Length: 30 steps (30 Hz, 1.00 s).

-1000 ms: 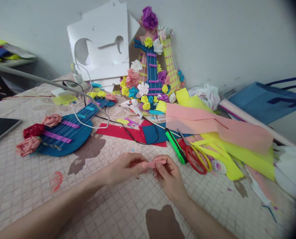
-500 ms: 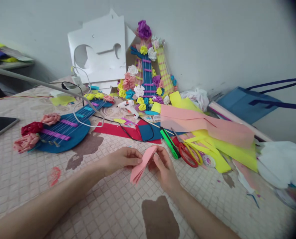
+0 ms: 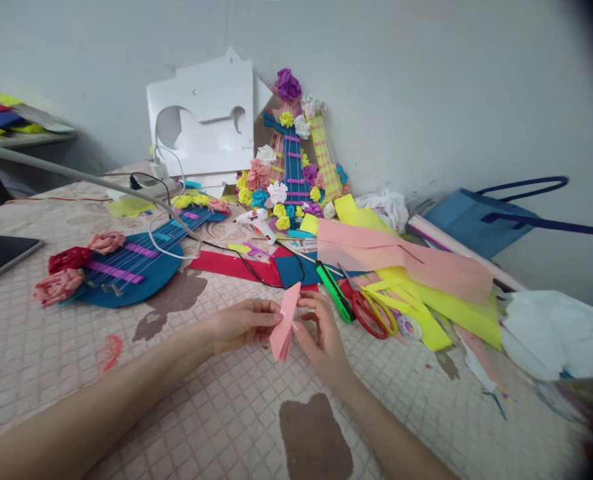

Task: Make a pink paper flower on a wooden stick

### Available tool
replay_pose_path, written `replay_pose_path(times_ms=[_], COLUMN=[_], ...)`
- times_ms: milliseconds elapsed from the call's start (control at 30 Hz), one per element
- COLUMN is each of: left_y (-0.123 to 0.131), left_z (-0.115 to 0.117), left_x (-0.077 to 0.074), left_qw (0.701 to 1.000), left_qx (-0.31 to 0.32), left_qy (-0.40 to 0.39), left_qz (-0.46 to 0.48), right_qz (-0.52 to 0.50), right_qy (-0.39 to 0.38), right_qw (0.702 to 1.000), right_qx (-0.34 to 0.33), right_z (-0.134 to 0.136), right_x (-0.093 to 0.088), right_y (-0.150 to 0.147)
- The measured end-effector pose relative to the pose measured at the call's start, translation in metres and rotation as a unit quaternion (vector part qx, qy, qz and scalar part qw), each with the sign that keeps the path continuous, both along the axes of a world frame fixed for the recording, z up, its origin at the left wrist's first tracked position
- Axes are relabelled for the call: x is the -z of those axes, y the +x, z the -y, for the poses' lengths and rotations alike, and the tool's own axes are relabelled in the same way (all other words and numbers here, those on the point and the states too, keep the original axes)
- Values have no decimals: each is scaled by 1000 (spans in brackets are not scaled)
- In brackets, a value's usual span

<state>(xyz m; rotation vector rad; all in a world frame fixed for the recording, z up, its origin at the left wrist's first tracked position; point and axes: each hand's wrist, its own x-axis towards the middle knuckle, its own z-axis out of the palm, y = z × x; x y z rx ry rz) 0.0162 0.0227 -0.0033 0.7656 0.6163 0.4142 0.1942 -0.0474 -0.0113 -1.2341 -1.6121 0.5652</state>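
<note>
A folded piece of pink paper [image 3: 285, 323] stands nearly upright between my two hands, just above the tiled tablecloth. My left hand [image 3: 244, 322] pinches its left side with curled fingers. On the other side my right hand [image 3: 319, 333] grips it, thumb and fingers closed on the paper. Red-handled scissors [image 3: 369, 310] and a green cutter [image 3: 334, 290] lie just to the right of my right hand.
A blue paper guitar with paper roses [image 3: 126, 263] lies at the left, a phone [image 3: 1, 257] at the far left edge. More decorated guitars [image 3: 291, 160] lean on the wall with a glue gun [image 3: 259, 220] and cables. Pink and yellow sheets [image 3: 416, 273] cover the right.
The pink paper went from a flat horizontal strip between my fingers to a folded piece turned upright. Both hands stayed on it in about the same spot.
</note>
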Motion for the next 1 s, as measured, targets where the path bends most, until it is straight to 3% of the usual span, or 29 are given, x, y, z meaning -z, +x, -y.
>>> replay_pose_path(times_ms=[133, 367, 600, 767, 1000], left_y=[0, -1, -3, -2, 4], left_z=[0, 0, -4, -2, 3], left_x=[-1, -3, -4, -5, 6], left_qw=[1000, 999, 999, 999, 997], left_qx=[-6, -3, -8, -22, -35], left_qy=[-9, -10, -3, 19, 71], left_qz=[9, 35, 49, 41, 11], right_qz=[72, 55, 64, 53, 95], right_qy=[24, -53, -54, -47, 62], right_qw=[997, 994, 988, 994, 993], right_qx=[14, -80, -131, -83, 20], right_z=[1, 1, -9, -12, -7], right_x=[-9, -25, -27, -25, -20], right_y=[0, 1, 6, 0, -13])
